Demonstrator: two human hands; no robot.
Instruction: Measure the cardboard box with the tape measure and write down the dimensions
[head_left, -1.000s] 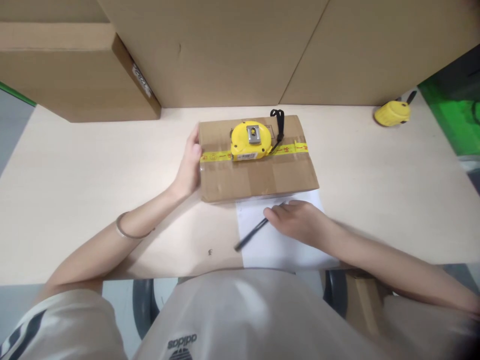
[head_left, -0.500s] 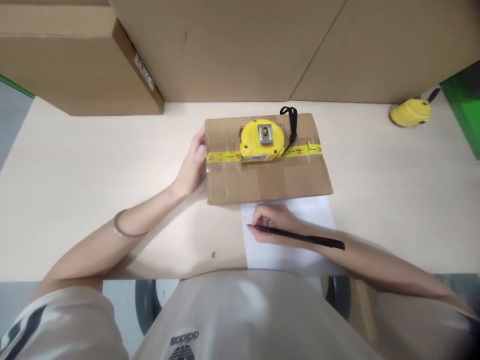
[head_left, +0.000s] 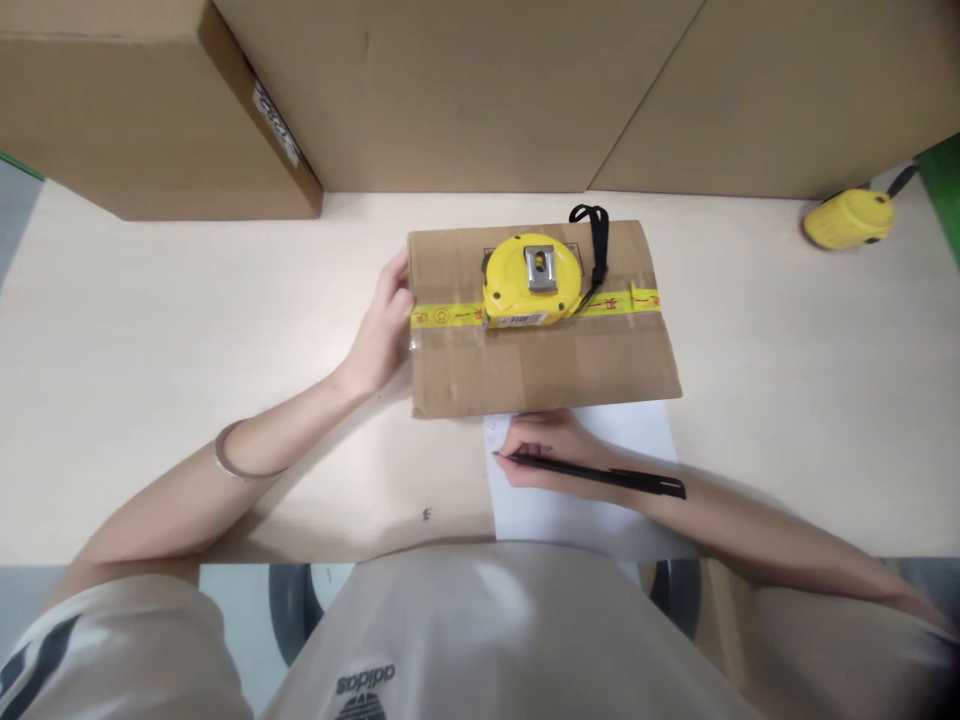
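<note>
My left hand grips the left edge of a brown cardboard box, its fingers partly hidden behind it. Yellow tape with red print runs across the box. On top lies a yellow tape measure with a metal clip and a black wrist strap. Below the box, my right hand is closed around a black pen, whose tip touches or nearly touches the left edge of a white sheet of paper. Faint marks show near the sheet's upper left; the box overhangs its top edge.
Large cardboard boxes line the back of the pale table, and another box stands at the back left. A second yellow object with a black strap lies at the back right. A small dark mark is near the front edge.
The view has shifted slightly, and the box appears a little larger and nearer. My right hand still holds the pen, its tip at nearly the same spot on the paper.
</note>
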